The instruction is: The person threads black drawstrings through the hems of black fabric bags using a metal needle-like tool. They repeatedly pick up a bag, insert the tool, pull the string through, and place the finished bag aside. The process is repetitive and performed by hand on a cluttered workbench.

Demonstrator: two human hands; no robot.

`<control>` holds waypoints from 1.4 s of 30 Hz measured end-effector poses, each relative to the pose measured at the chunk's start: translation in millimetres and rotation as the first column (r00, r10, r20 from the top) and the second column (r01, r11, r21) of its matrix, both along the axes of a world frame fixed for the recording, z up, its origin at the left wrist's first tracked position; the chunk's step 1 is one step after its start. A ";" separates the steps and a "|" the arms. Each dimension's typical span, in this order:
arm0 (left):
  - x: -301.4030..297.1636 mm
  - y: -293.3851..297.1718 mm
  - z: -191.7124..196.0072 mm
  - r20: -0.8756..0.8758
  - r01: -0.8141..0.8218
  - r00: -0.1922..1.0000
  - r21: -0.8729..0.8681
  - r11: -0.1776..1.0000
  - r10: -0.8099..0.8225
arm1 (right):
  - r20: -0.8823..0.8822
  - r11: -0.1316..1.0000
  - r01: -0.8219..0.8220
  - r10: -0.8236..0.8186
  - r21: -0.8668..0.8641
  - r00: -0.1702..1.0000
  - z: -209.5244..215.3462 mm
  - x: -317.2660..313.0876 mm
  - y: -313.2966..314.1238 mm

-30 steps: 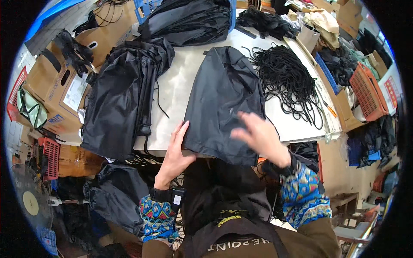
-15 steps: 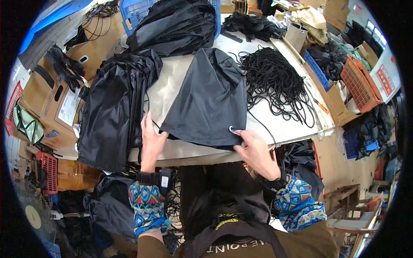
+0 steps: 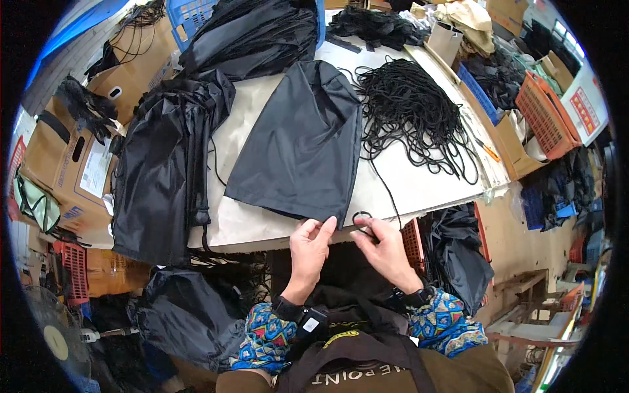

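A black fabric bag [image 3: 298, 144] lies flat on the pale table, its wide edge toward me. At the bag's near right corner, my left hand [image 3: 310, 252] pinches the edge between thumb and fingers. Just to the right, my right hand [image 3: 388, 254] is closed on a black cord [image 3: 385, 180], part of which curls in a small loop by the fingertips. That cord runs back toward a tangled heap of black cords [image 3: 413, 108] at the table's right. What lies inside each pinch is partly hidden by the fingers.
Folded black bags [image 3: 160, 170] are stacked on the table's left. Behind stands a blue basket [image 3: 321, 23] full of black fabric. Cardboard boxes [image 3: 69, 170] flank the left side; an orange crate [image 3: 544, 114] stands at the right. More black fabric [image 3: 458, 255] hangs below the table's edge.
My left hand has moved right from the bag's left corner to its right corner. The right hand has drawn slightly away from the bag, with cord now looped at its fingers.
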State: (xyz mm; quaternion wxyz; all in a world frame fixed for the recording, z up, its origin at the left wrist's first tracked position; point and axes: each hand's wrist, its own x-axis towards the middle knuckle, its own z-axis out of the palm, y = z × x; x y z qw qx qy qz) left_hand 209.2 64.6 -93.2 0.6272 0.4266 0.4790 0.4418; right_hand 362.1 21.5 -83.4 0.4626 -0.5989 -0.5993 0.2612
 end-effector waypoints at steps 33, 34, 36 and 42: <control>-17.0 1.7 32.6 0.325 0.010 0.945 -0.164 0.986 0.044 | 0.535 0.987 -0.159 0.143 -0.017 0.833 44.1 -14.0 1.2; -16.5 0.6 32.3 0.289 0.002 0.957 -0.143 0.990 0.040 | 0.535 0.987 -0.160 0.143 -0.014 0.833 44.1 -14.7 1.3; -14.7 -0.2 34.1 0.267 0.001 0.963 -0.098 0.995 0.025 | 0.524 0.987 -0.162 0.127 0.022 0.842 43.9 -15.1 3.0; -10.6 -0.3 29.8 0.192 0.021 0.981 -0.055 0.998 -0.010 | 0.571 0.988 -0.139 0.077 0.065 0.817 38.2 -24.1 9.5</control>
